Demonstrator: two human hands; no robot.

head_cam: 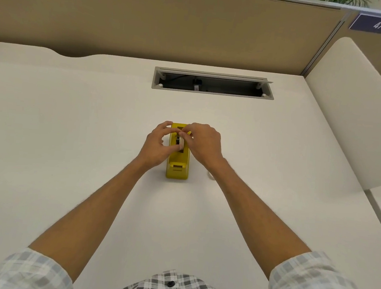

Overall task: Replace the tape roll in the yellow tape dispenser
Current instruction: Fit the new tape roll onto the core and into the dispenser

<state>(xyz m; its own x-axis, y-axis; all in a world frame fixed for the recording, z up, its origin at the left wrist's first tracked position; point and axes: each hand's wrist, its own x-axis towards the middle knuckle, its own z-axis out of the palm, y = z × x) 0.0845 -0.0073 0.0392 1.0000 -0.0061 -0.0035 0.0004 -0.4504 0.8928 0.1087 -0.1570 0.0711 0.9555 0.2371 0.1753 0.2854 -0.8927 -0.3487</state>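
The yellow tape dispenser point(177, 166) stands on the white desk point(70, 134), its cutter end toward me. Both hands meet over its open well. My left hand point(158, 142) comes in from the left side, thumb and fingers pinching a pale tape roll point(181, 143) that stands on edge in the well. My right hand point(204, 143) reaches from the right, fingertips also on the top of the roll. The lower part of the roll is hidden inside the dispenser. A small pale ring point(210, 175), partly hidden by my right wrist, lies on the desk just right of the dispenser.
An open cable slot point(213, 83) is set into the desk behind the dispenser. A tan partition wall point(172, 23) runs along the back edge. A white side panel point(353, 112) rises at the right.
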